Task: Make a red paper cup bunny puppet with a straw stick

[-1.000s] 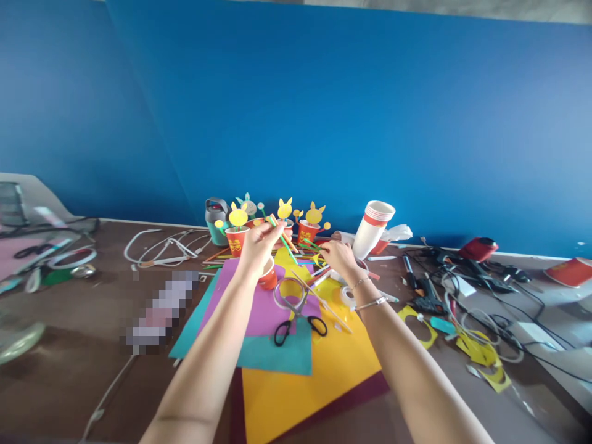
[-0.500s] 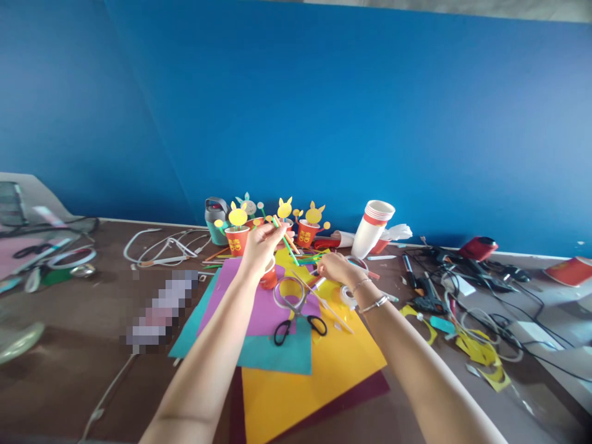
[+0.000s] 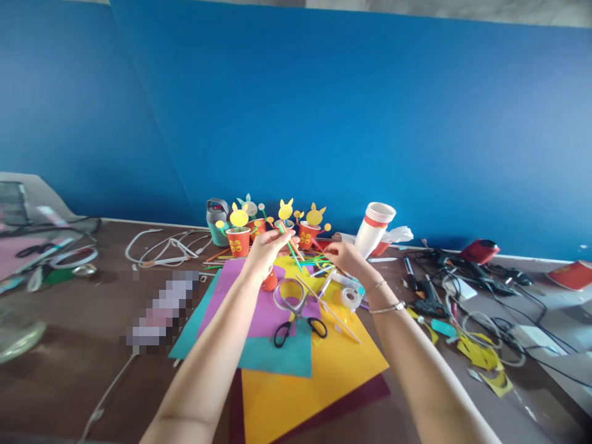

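My left hand (image 3: 263,250) is closed round a few thin coloured sticks (image 3: 293,246), green and orange, which slant down to the right from its fingertips. To the right, my right hand (image 3: 345,256) hovers by loose coloured sticks (image 3: 319,261), fingers drawn together; what they pinch, if anything, is too small to make out. Below my left hand a small red cup (image 3: 269,280) is partly hidden. Black-handled scissors (image 3: 296,324) and a roll of clear tape (image 3: 290,295) lie on purple paper (image 3: 231,302) and teal paper (image 3: 277,357). Yellow paper (image 3: 324,382) extends beneath them.
Red paper cups (image 3: 238,244) with yellow animal-head cutouts line the back, near a flask (image 3: 218,216). Stacked white cups (image 3: 372,228) lean by the blue wall. White cable (image 3: 143,246) lies left; a glue gun (image 3: 430,299), cords and yellow scraps (image 3: 481,348) lie right.
My right hand has moved slightly right and up from the loose sticks, uncovering a small tape roll. The sticks in my left hand have shifted slightly right and down.
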Demonstrator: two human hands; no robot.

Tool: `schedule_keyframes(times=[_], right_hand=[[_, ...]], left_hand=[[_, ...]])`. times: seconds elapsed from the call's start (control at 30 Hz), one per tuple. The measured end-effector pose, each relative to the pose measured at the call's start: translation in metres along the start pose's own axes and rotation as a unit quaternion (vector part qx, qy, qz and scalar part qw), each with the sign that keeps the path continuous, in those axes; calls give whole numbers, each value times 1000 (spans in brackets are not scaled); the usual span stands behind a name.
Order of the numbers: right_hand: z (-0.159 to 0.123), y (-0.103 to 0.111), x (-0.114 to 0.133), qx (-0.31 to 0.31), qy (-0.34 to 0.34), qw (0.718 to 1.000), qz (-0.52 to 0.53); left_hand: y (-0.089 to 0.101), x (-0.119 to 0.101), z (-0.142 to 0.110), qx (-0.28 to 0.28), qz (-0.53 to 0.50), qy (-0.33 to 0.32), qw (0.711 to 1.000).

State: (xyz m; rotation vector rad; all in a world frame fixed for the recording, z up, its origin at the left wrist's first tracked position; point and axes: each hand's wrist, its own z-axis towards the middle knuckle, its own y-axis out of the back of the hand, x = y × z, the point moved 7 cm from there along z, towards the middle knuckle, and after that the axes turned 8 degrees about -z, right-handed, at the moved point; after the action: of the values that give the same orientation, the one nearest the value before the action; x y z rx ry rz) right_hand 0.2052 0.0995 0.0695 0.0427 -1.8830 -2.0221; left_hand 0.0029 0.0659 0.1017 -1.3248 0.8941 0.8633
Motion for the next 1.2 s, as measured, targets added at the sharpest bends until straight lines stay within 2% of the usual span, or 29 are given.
schedule_keyframes(times=[0.1,0.13,0.2,0.23,0.3,0.57,0.87,0.97,1.2], right_hand=[[-13,13,10,-40,-4,992,120],[-19,16,16,-54,1,969,242],[-28,14,30,-49,0,898,437],[-31,12,36,-41,-4,874,485],[-35,8,46,-33,-17,856,515],[-33,10,48,-56,-30,876,478],[-45,26,59,-152,11,939,307],[-46,27,61,-156,25,934,322],[-41,21,57,-106,28,913,394]], left_hand=[[-1,12,2,3,18,28,999],[-2,16,3,8,28,33,999],[-7,21,2,25,48,38,998],[-9,24,1,34,57,41,997],[-13,27,-1,45,68,45,996],[-24,30,-7,63,32,75,995],[-27,34,-7,55,37,69,995],[-25,32,-6,52,25,71,996],[-25,29,-6,59,25,51,997]])
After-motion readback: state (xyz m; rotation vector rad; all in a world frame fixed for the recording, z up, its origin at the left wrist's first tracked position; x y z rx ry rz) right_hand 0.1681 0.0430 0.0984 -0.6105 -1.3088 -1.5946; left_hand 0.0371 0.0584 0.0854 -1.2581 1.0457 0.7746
